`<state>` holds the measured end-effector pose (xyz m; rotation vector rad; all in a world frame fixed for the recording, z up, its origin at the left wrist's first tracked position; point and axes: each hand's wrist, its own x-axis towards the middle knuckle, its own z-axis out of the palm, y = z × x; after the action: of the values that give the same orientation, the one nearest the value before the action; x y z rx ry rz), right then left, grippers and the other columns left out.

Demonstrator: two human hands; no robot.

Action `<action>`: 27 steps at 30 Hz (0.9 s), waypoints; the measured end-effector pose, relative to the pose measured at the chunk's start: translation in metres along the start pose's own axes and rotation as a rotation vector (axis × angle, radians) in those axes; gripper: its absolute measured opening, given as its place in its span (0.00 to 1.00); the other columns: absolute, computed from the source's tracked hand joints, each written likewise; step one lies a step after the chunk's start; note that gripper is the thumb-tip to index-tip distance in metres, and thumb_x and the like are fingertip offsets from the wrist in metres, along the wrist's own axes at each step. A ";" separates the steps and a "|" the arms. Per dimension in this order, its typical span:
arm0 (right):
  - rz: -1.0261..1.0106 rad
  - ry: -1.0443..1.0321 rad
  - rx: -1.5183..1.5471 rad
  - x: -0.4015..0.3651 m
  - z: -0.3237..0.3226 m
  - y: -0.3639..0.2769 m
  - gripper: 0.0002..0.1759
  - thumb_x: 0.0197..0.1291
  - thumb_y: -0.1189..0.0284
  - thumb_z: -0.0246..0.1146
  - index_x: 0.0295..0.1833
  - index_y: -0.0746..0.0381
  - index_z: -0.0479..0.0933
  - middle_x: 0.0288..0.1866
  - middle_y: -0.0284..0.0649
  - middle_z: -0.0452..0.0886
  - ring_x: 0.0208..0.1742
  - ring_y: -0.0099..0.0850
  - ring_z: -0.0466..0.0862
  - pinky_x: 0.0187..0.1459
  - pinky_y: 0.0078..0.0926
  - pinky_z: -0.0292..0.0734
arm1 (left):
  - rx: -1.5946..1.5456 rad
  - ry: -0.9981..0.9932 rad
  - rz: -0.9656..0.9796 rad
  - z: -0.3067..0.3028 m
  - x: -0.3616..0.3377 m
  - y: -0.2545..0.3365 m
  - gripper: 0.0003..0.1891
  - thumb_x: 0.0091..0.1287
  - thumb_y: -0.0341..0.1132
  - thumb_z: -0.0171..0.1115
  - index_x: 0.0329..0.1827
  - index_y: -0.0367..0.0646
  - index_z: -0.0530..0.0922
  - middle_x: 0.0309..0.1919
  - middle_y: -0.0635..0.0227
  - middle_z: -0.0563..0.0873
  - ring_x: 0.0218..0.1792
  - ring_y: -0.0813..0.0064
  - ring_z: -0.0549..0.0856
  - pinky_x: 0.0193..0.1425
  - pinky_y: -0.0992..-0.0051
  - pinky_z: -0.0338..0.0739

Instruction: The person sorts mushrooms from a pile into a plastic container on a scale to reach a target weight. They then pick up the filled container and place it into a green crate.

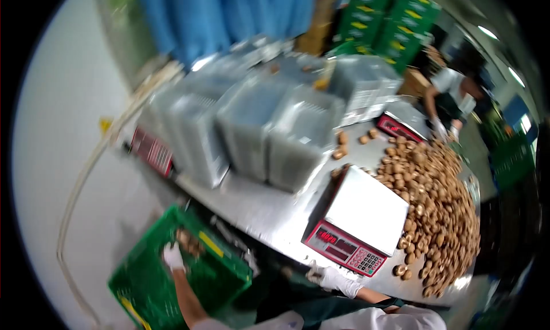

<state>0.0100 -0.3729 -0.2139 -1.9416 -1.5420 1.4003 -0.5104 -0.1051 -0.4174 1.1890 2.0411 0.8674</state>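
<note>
Green crate (143, 284) sits low at the left, below the edge of the steel tabletop (269, 209), which fills the middle of the view and runs off to the right. A broad heap of brown mushrooms (435, 198) covers the tabletop's right end. Stacks of clear plastic containers (252, 124) crowd its far left part, packed side by side. A weighing scale (358, 221) with a red display stands near the front edge, just beside the heap, and a second scale (401, 124) lies further back, near a co-worker (452, 95) bent over the mushrooms.

The gloved left hand (171, 255) is at the crate's upper rim, next to a few brown pieces (189, 243), probably mushrooms. Blur hides whether its grip is closed on the rim. The gloved right hand (332, 278) rests on the tabletop's front edge below the scale, its grip open and holding nothing.
</note>
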 end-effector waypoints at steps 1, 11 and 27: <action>-0.079 0.037 0.004 0.002 0.007 0.012 0.10 0.63 0.66 0.64 0.45 0.59 0.80 0.38 0.38 0.84 0.37 0.32 0.83 0.43 0.25 0.79 | -0.037 0.169 0.128 0.009 -0.010 0.058 0.16 0.65 0.36 0.62 0.50 0.32 0.80 0.52 0.52 0.82 0.50 0.59 0.81 0.59 0.66 0.74; -0.074 0.113 -0.076 0.011 0.007 0.031 0.17 0.61 0.57 0.61 0.50 0.54 0.79 0.42 0.45 0.84 0.42 0.45 0.83 0.45 0.37 0.78 | -0.171 0.004 1.591 0.060 -0.188 0.492 0.13 0.59 0.23 0.62 0.48 0.35 0.79 0.48 0.56 0.83 0.47 0.56 0.82 0.54 0.63 0.76; 0.229 0.517 0.130 -0.104 -0.002 0.087 0.16 0.60 0.56 0.60 0.45 0.53 0.82 0.40 0.41 0.85 0.44 0.41 0.84 0.48 0.36 0.79 | 0.412 -0.559 1.355 0.152 -0.205 0.621 0.20 0.66 0.44 0.58 0.28 0.33 0.83 0.19 0.55 0.81 0.25 0.64 0.81 0.32 0.67 0.72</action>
<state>0.0672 -0.4953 -0.2237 -2.2192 -0.9956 0.9330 -0.0048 -0.0179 0.0150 2.7265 0.7715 0.4875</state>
